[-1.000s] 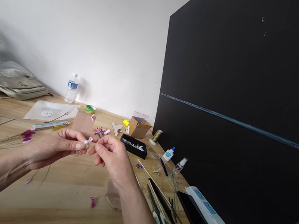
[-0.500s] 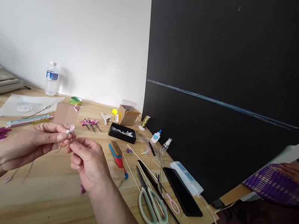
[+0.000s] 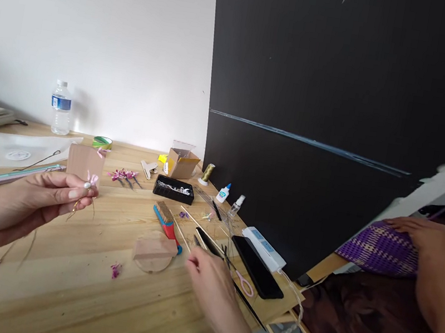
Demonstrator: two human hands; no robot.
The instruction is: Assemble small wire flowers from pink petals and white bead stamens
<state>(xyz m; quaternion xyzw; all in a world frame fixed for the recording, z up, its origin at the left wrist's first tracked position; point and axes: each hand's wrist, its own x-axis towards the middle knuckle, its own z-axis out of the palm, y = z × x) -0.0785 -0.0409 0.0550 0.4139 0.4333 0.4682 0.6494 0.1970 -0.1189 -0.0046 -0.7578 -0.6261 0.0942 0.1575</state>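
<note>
The left hand point(image 3: 26, 203) is raised over the near left part of the long pale wooden table point(image 3: 71, 294). Its thumb and first fingers pinch a small pink flower with a white bead and thin golden wire stems point(image 3: 88, 183), so the flower is in the air, just above the table. The right hand point(image 3: 208, 282) is low over the near middle of the table, right beside the pink-handled scissors point(image 3: 241, 282) and the thin wooden sticks point(image 3: 187, 228). This hand is blurred and seen from the back, and I cannot tell if its fingers are closed on something.

Between the two hands a small wooden block on a round base point(image 3: 154, 250) lies on the table, and next to it a brush with red and blue handle point(image 3: 167, 222). Further back there are a black tray point(image 3: 174, 188), a small open cardboard box point(image 3: 181, 163), a spool of golden thread point(image 3: 206, 173), a white glue bottle point(image 3: 223, 192) and a clear plastic water bottle point(image 3: 59, 114) near the white wall point(image 3: 100, 29). A white power strip point(image 3: 263, 248) and a flat black phone point(image 3: 258, 259) lie at the right edge.

A large black board point(image 3: 343, 95) stands on the right side of the table. At the far right, another person's arm point(image 3: 433, 273) rests near a purple woven cloth point(image 3: 378, 250).
</note>
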